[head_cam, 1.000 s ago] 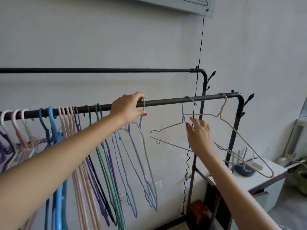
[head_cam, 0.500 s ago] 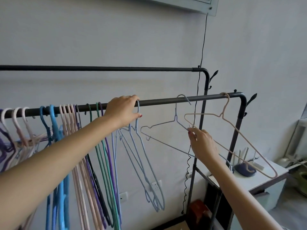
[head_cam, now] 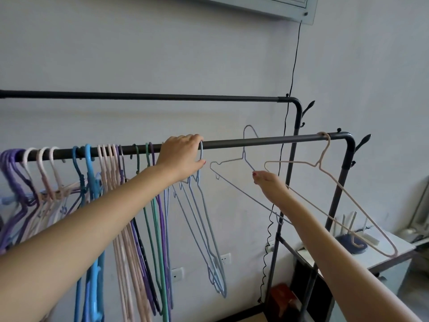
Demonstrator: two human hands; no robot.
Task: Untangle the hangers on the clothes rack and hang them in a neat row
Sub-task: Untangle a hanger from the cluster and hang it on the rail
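A dark front rail (head_cam: 274,141) carries a row of purple, pink, blue and green hangers (head_cam: 102,173) on its left half. My left hand (head_cam: 181,156) is closed over the rail around the hooks of a few pale blue wire hangers (head_cam: 204,219) that hang below it. My right hand (head_cam: 267,182) pinches the shoulder of a single pale blue wire hanger (head_cam: 228,160). That hanger is tilted, and its hook stands raised above the rail. A beige wire hanger (head_cam: 336,189) hangs aslant by its hook near the rail's right corner.
A second, higher rail (head_cam: 162,96) runs behind, with nothing on it. A black cable (head_cam: 293,66) drops down the wall past the rack's right posts. Below right stands a white cabinet (head_cam: 380,259) with a blue stand on it. Wall sockets sit low behind the hangers.
My right hand has carried the single pale blue hanger leftward along the rail and lifted it, so its hook now rises above the bar. My left hand shifted slightly left.
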